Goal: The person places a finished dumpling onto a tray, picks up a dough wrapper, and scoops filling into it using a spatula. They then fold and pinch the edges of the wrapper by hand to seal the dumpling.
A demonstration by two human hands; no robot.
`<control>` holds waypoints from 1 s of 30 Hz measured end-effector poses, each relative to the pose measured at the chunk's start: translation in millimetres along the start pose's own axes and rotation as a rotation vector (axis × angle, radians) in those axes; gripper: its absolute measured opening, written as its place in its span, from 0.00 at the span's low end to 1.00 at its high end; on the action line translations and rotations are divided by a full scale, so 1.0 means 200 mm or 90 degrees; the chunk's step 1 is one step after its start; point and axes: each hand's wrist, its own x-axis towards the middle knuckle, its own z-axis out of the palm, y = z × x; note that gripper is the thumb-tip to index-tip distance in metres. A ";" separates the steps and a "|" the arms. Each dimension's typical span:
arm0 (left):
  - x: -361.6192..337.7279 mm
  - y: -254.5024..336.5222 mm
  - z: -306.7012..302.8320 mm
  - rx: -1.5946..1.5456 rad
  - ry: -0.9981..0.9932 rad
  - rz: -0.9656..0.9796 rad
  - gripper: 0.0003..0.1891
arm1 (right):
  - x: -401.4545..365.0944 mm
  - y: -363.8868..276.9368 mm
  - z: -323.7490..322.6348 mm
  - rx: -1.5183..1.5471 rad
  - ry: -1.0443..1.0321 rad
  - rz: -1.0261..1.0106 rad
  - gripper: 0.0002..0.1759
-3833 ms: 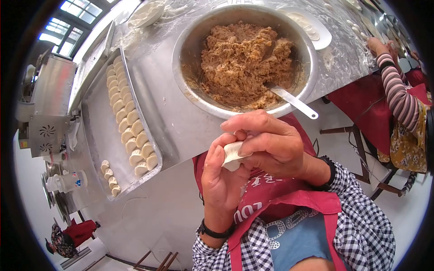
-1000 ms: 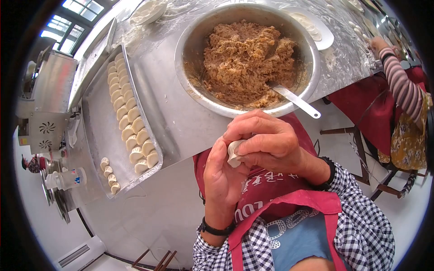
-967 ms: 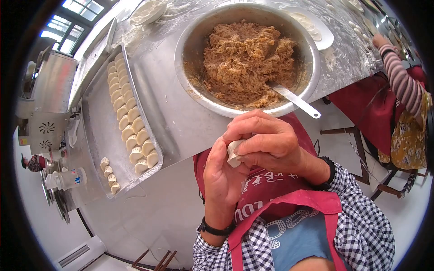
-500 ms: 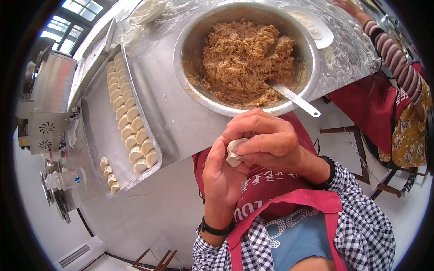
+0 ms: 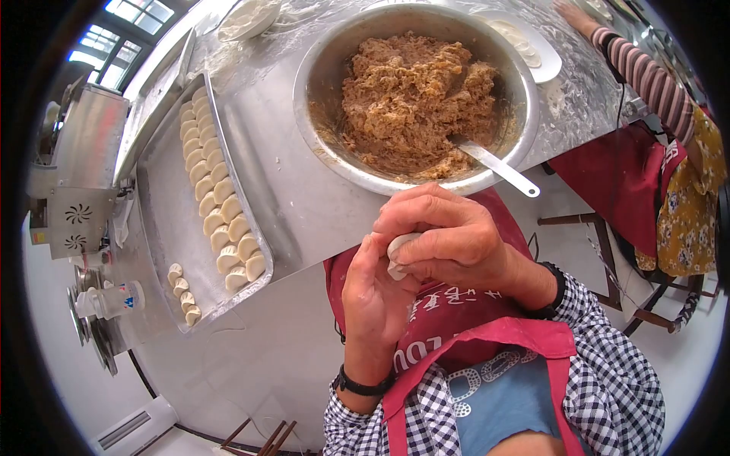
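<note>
A small, whitish dumpling of soft dough [image 5: 398, 252] is held in the air between the two hands, in front of the dark red apron [image 5: 525, 334] and just beyond the near edge of the grey metal surface [image 5: 300, 220]. Its visible side is smooth and matt, rounded at the top and uneven at the lower end. The right hand [image 5: 468, 243] reaches over it from the right, with its fingers bent and narrow, and they pinch the dumpling on its right side. The left hand [image 5: 372, 304] stands more upright, palm partly seen, and its fingers touch the dumpling from the left, so it sits squeezed between both hands. The right part of the dumpling is covered by the right fingers, and the far side cannot be seen; some left fingertips are also hidden behind the right hand. Near the hands stands a wide round steel bowl [image 5: 319, 91] with brown minced filling [image 5: 414, 106], where a pale flat-handled utensil [image 5: 498, 169] is stuck in, its other end buried. To the left, a shallow rectangular metal tray [image 5: 163, 205] carries overlapping rows of pale dumplings [image 5: 214, 222]. Another person's hand [image 5: 576, 19] at the upper right is small and hard to make out.
</note>
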 end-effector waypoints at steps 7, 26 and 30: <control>0.00 0.00 -0.01 0.040 -0.018 -0.003 0.26 | 0.01 -0.01 0.00 -0.008 0.013 0.032 0.07; -0.01 -0.01 0.00 0.092 -0.009 -0.024 0.26 | 0.00 0.00 0.00 -0.018 -0.011 0.006 0.10; -0.02 0.00 0.02 0.090 -0.025 -0.014 0.26 | 0.00 -0.01 0.01 -0.020 -0.011 0.007 0.10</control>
